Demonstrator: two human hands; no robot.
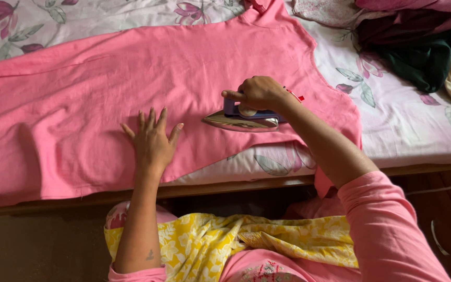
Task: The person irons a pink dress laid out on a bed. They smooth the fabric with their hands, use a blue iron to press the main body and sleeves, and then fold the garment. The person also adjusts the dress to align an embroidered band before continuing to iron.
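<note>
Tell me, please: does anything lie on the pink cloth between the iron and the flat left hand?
Nothing visible does. Only bare pink cloth lies between the iron, which the right hand grips, and the left hand, pressed flat on it.

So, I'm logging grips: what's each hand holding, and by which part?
Right hand grips the iron by its top handle; left hand holds nothing, lying flat on the pink garment.

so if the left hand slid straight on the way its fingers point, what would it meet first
Probably nothing but more cloth: the left hand lies flat on the wide pink cotton garment, fingers pointing up the bed. Past the garment's far edge comes the white floral bedsheet. The silver-soled iron sits off to its right.
</note>
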